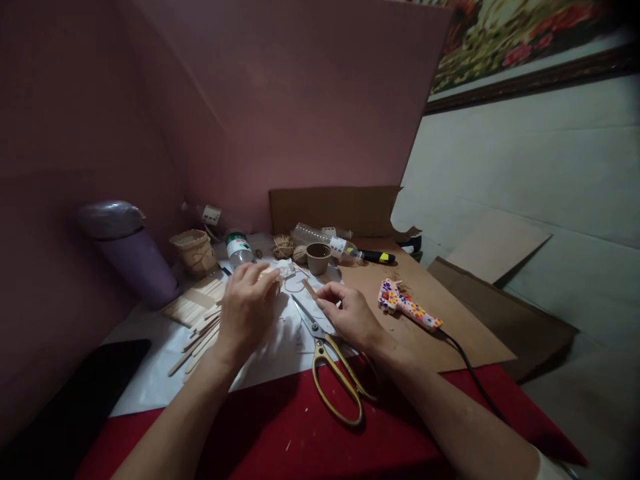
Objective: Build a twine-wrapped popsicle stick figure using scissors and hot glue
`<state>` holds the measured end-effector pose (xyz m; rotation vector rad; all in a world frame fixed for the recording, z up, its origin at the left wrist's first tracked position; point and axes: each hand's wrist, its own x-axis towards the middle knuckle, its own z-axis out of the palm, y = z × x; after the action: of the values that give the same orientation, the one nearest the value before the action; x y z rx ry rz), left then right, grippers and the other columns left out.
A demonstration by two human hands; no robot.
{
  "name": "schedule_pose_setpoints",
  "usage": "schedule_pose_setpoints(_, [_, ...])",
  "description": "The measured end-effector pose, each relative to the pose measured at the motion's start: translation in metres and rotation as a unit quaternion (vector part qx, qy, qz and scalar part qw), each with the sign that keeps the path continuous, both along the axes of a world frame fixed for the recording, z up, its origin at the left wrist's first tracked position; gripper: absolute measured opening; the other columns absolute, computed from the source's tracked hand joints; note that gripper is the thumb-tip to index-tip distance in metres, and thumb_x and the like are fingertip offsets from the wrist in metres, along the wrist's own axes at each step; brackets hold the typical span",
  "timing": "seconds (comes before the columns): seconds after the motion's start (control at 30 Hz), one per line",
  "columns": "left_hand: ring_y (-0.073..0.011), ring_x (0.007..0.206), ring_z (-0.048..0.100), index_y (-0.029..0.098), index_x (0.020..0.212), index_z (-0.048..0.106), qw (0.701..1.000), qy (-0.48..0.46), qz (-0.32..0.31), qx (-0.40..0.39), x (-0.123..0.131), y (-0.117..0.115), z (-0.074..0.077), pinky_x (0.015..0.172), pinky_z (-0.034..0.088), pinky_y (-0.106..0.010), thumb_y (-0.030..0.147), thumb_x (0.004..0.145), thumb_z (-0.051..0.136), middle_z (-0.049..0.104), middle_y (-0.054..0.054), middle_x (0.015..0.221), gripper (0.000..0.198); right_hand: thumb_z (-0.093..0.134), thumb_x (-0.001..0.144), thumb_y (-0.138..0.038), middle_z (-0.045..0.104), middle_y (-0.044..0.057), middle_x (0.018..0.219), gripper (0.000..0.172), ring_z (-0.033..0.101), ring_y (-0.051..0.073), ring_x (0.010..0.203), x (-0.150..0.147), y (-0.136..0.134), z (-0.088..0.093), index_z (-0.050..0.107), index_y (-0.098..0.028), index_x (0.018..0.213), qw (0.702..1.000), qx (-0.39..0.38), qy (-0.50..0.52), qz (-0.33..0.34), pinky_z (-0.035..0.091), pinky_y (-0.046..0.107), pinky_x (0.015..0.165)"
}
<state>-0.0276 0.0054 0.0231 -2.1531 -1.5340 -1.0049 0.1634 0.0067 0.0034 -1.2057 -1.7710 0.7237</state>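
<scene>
Hands, two. Left hand (249,303), centre-left of the frame: fingers bent at a pale piece (271,274), mostly hidden; whether they grip it, cannot tell. Right hand (347,308), just right of centre: thumb and fingers pinched on one short wooden stick (309,289), held above the scissors' tips.

Scissors (337,387), one pair, yellow-handled, lower centre, blades slightly parted, across white paper (273,363) and red cloth (260,427).

Craft sticks (200,343), left of centre, loose, too overlapped to count; beside them, one banded stick bundle (196,302).

Glue gun (410,311), one, flower-patterned, right of centre, on brown cardboard (450,347).

Cup (319,261), one, upright, centre. Twine balls (283,247), two, beside it. Green-labelled bottle (239,250), one, upper side of the left hand. Clear bottle (311,235), one, lying behind the cup.

Woven-looking pot (195,255), one, and purple tumbler (136,263), one, left.
</scene>
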Motion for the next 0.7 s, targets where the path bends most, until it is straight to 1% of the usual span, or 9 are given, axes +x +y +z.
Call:
schedule_pose_setpoints(0.07, [-0.0227,0.095,0.058,0.019,0.1,0.069,0.993,-0.073,-0.093,-0.009,0.007,-0.005,-0.001,0.085,0.045,-0.036,0.023,0.091,0.044,0.069,-0.009,0.099,0.027,0.056,0.082,-0.021,0.062,-0.002,0.068,0.009,0.056,0.012,0.063,-0.002,-0.004,0.002,0.061,-0.018,0.075,1.0,0.006,0.011,0.013,0.04,0.022,0.058])
schedule_pose_setpoints(0.13, [-0.0193,0.085,0.061,0.018,0.101,0.069,0.973,-0.16,-0.152,-0.065,0.014,-0.011,-0.001,0.078,0.047,-0.032,0.025,0.089,0.047,0.069,-0.008,0.092,0.026,0.055,0.082,-0.021,0.06,-0.002,0.067,0.009,0.053,0.012,0.061,-0.002,-0.008,0.005,0.061,-0.018,0.075,0.999,0.007,0.027,0.034,0.039,0.021,0.056])
schedule_pose_setpoints(0.2, [-0.0164,0.073,0.061,0.018,0.103,0.068,0.933,-0.282,-0.171,-0.141,0.02,-0.016,-0.001,0.067,0.048,-0.028,0.031,0.085,0.055,0.069,-0.006,0.086,0.026,0.055,0.083,-0.021,0.058,-0.003,0.068,0.01,0.05,0.011,0.06,-0.003,-0.011,0.007,0.061,-0.018,0.076,0.997,0.009,0.045,0.06,0.038,0.021,0.055])
schedule_pose_setpoints(0.3, [-0.0131,0.057,0.056,0.018,0.093,0.068,0.854,-0.422,-0.196,-0.232,0.025,-0.019,-0.001,0.05,0.043,-0.024,0.037,0.078,0.063,0.066,-0.002,0.073,0.025,0.054,0.085,-0.021,0.059,-0.002,0.07,0.011,0.051,0.011,0.063,-0.003,-0.014,0.009,0.062,-0.018,0.077,0.995,0.025,0.045,0.087,0.038,0.021,0.057])
schedule_pose_setpoints(0.37, [-0.0124,0.051,0.054,0.017,0.082,0.067,0.846,-0.435,-0.185,-0.248,0.024,-0.019,-0.001,0.046,0.04,-0.023,0.037,0.08,0.06,0.064,-0.001,0.065,0.022,0.054,0.085,-0.021,0.061,-0.002,0.071,0.012,0.053,0.012,0.064,-0.003,-0.014,0.008,0.062,-0.019,0.076,0.997,0.03,0.01,0.075,0.039,0.021,0.059])
schedule_pose_setpoints(0.43, [-0.0138,0.055,0.056,0.018,0.079,0.066,0.895,-0.376,-0.134,-0.197,0.021,-0.017,-0.001,0.051,0.043,-0.025,0.034,0.083,0.057,0.065,-0.002,0.067,0.019,0.055,0.084,-0.021,0.063,-0.002,0.07,0.013,0.056,0.013,0.064,-0.003,-0.011,0.006,0.062,-0.02,0.074,0.998,0.017,-0.058,0.027,0.039,0.022,0.059])
schedule_pose_setpoints(0.53, [-0.0204,0.077,0.06,0.019,0.08,0.069,0.982,-0.17,-0.033,-0.073,0.015,-0.014,-0.002,0.068,0.046,-0.031,0.023,0.083,0.055,0.069,-0.006,0.079,0.015,0.057,0.081,-0.017,0.067,0.001,0.07,0.013,0.059,0.015,0.067,0.0,-0.004,0.002,0.064,-0.02,0.071,0.987,-0.015,-0.148,-0.053,0.039,0.024,0.06])
schedule_pose_setpoints(0.6, [-0.0252,0.087,0.058,0.018,0.076,0.07,0.999,-0.01,-0.005,-0.052,0.014,-0.014,-0.002,0.073,0.045,-0.035,0.016,0.083,0.053,0.069,-0.008,0.081,0.019,0.059,0.078,-0.015,0.069,0.004,0.071,0.01,0.06,0.018,0.069,0.003,0.0,0.001,0.066,-0.02,0.072,0.981,-0.026,-0.176,-0.082,0.038,0.026,0.061])
schedule_pose_setpoints(0.7, [-0.0299,0.096,0.054,0.016,0.071,0.071,0.982,0.175,-0.009,-0.066,0.016,-0.015,-0.002,0.085,0.042,-0.043,0.01,0.082,0.052,0.069,-0.011,0.088,0.023,0.063,0.077,-0.019,0.071,0.007,0.074,0.006,0.061,0.022,0.072,0.005,0.003,0.001,0.069,-0.02,0.076,0.969,-0.034,-0.217,-0.114,0.036,0.029,0.062])
